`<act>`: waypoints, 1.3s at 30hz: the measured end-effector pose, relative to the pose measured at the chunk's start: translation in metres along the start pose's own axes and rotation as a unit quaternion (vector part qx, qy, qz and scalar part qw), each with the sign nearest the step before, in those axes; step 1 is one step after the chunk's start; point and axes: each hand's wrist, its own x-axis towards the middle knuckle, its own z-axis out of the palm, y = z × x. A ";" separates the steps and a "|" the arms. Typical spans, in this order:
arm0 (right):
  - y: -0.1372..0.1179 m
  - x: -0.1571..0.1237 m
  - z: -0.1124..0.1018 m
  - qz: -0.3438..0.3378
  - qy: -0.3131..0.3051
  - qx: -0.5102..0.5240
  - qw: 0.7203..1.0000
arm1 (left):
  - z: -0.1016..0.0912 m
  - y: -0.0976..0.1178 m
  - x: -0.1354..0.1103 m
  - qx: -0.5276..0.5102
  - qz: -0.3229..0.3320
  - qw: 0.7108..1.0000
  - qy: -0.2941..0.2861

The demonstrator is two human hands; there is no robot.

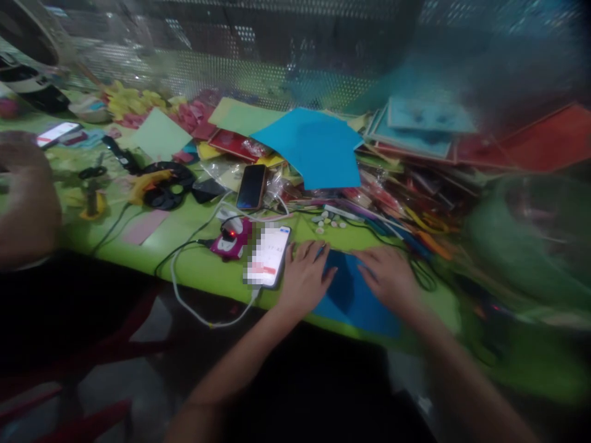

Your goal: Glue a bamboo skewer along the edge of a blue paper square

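Note:
A sheet of blue paper [353, 301] lies at the table's front edge between my hands. My left hand [305, 274] rests on its left side, palm down with the fingers stretched out. On the right side, my right hand [386, 275] lies flat, its fingers pointing in over the paper's upper edge. Both hands press on the sheet rather than grip it. Just left of my left hand is a lit phone [268, 257] with a white cable [235, 321] plugged in. Small pale round pieces [329, 219] are scattered beyond my fingertips.
Behind are blue paper sheets [318, 147], a dark phone [252, 186] and stacked light-blue sheets [415, 132]. A purple-and-white device [229, 240] with cables sits left. A blurred green basin [535, 240] stands right. Another person's arm [28, 203] reaches in from the left.

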 end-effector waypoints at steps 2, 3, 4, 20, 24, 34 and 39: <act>-0.003 0.003 0.004 0.004 0.004 0.008 1.000 | 0.004 -0.002 0.002 -0.002 0.010 1.000 0.017; -0.004 0.004 0.006 0.009 0.007 0.009 1.000 | 0.006 -0.003 0.002 -0.005 0.012 1.000 0.022; -0.004 0.003 0.008 0.013 0.010 0.006 1.000 | 0.008 -0.004 0.003 -0.010 0.012 1.000 0.024; -0.004 -0.006 0.016 0.037 -0.029 0.017 0.999 | 0.009 -0.008 0.004 -0.022 0.010 1.000 0.018; 0.000 -0.008 0.015 0.036 -0.005 0.032 0.999 | 0.011 -0.009 0.004 -0.032 0.011 0.999 0.038; 0.004 -0.009 0.011 0.037 0.007 0.030 0.999 | 0.010 -0.010 0.003 -0.042 0.004 0.999 0.032; 0.006 -0.010 0.012 0.050 0.022 0.036 0.998 | 0.010 -0.011 0.003 -0.042 0.006 0.999 0.034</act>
